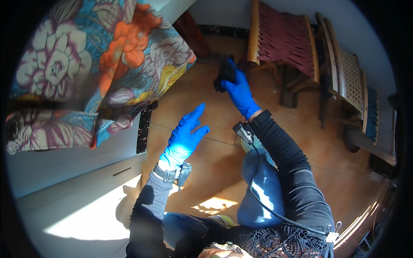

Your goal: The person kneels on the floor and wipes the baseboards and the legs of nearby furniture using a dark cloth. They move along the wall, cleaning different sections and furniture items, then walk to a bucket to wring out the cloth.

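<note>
My right hand (238,90), in a blue glove, is closed on a dark object (225,75); blur and shadow hide what kind of thing it is. My left hand (185,137), also gloved in blue, holds nothing and has its fingers apart over the tiled floor (206,161). Both wrists carry strapped devices, and a black cable runs along the right arm. Beyond the right hand stands a dark reddish wooden leg (193,35), beside a flower-patterned cloth (129,51).
At the right, wooden-framed folding stools with a dark red woven seat (284,38), a beige one (352,77) and a teal one (371,113) stand by the wall. A white cabinet (87,183) lies at the left, below the cloth.
</note>
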Demonstrator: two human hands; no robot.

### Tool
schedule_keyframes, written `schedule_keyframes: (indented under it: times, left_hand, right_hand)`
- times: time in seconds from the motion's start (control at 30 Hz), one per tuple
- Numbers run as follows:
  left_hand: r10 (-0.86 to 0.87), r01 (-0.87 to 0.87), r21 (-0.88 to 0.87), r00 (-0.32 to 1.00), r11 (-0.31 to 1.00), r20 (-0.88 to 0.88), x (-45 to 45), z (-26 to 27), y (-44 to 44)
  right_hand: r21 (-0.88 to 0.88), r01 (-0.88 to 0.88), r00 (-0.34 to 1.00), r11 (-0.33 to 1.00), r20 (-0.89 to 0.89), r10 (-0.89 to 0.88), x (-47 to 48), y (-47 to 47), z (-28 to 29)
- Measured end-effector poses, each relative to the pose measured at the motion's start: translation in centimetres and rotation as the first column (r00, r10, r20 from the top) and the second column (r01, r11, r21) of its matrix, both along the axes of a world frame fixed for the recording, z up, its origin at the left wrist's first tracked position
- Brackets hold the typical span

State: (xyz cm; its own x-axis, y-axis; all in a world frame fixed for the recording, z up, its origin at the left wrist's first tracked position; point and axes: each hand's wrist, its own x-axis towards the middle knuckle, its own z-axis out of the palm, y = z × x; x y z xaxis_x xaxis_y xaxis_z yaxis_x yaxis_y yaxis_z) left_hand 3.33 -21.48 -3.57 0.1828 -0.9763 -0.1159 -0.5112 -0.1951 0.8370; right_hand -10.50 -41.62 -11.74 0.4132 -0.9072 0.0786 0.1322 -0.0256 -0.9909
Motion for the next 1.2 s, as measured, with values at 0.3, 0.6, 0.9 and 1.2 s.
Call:
schedule_keyframes:
  times: [0.3, 0.6, 0.9, 1.2]
  left_hand:
    - [0.021, -0.019, 0.100, 1.000, 0.995, -0.018, -1.4, 2.5, -4.6]
    - [0.080, -0.081, -0.005, 0.996, 0.997, -0.025, 0.4, 1.1, -6.7]
    - [0.248, -0.285, -0.076, 0.916, 0.956, -0.314, 0.1, -1.3, -7.6]
    - [0.326, -0.348, -0.233, 0.937, 0.908, -0.129, 8.4, -2.1, -12.1]
  right_hand:
    - [-0.161, -0.048, 0.999, 0.986, -0.016, 0.046, 6.2, -5.7, 0.6]
    - [0.083, -0.326, 0.924, 0.942, -0.182, 0.336, 2.6, 1.0, -1.2]
    - [0.309, -0.567, 0.817, 0.763, 0.091, 0.570, -0.4, 1.9, 5.0]
    - [-0.456, -0.058, 0.948, 0.888, -0.303, -0.094, -1.0, -2.8, 1.5]
